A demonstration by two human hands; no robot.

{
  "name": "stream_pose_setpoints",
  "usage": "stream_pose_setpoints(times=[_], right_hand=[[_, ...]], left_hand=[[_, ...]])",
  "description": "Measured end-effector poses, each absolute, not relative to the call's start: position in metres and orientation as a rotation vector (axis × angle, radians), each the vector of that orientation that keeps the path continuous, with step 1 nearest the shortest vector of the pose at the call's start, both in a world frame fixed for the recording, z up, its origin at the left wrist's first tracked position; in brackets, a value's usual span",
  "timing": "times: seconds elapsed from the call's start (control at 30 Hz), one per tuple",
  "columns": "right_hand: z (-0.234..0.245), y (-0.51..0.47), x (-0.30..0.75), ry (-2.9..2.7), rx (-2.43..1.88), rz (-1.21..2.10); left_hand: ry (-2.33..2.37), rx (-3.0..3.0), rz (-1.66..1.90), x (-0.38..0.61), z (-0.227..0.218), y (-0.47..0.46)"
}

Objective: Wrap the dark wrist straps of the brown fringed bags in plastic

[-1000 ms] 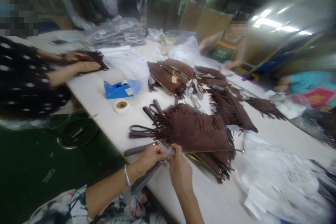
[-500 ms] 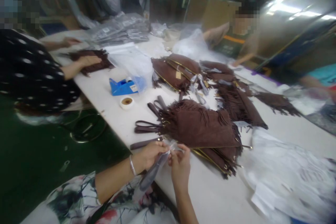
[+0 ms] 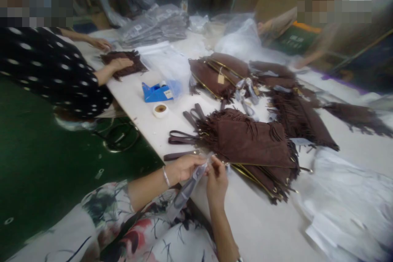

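Firstly, we have two hands at the near edge of a white table: our left hand, silver bracelet at the wrist, thumb and fingers pinching a narrow clear plastic sleeve; our right hand, fingertips gripping the same sleeve near its upper end. The sleeve slants down from our fingers toward the lap, a dark strip showing within. Just beyond our hands, we list one stack of brown fringed bags, gold zips along the near side, with several dark wrist loops reaching out to the left. Behind it, further brown bags, one bearing a tan tag. To the left, one blue tape dispenser and, just beside it, one white tape roll, lying flat. To the right, a heap of translucent plastic. Farther off, a pile of grey packets, and a co-worker in a dotted garment, one hand laid flat on a brown fringed piece.
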State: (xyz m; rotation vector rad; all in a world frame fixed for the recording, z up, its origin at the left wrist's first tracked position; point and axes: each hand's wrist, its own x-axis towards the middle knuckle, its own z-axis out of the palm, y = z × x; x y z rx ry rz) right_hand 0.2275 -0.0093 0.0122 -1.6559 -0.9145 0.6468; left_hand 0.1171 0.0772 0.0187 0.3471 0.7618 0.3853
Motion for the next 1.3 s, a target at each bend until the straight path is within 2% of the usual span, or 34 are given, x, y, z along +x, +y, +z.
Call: stream_pose_setpoints(times=[0.4,0.7,0.97,1.17,1.3], right_hand=[[0.017,-0.009,0.228,-0.854,-1.588,0.715],[0.011,-0.010,0.232,-0.966,-1.674,0.673],[0.009,-0.014,0.238,-1.038,-1.700,0.646],[0.011,-0.011,0.241,-1.046,-1.641,0.647],[0.012,-0.010,0.240,-0.972,-1.568,0.748]], left_hand=[[0.858,0.334,0.388,0.124,0.028,0.073],[0.941,0.627,0.483,0.124,0.041,0.066],[0.844,1.208,0.142,0.115,0.044,0.097],[0.616,1.042,-0.129,0.114,0.044,0.123],[0.550,0.727,-0.036,0.113,0.032,0.112]])
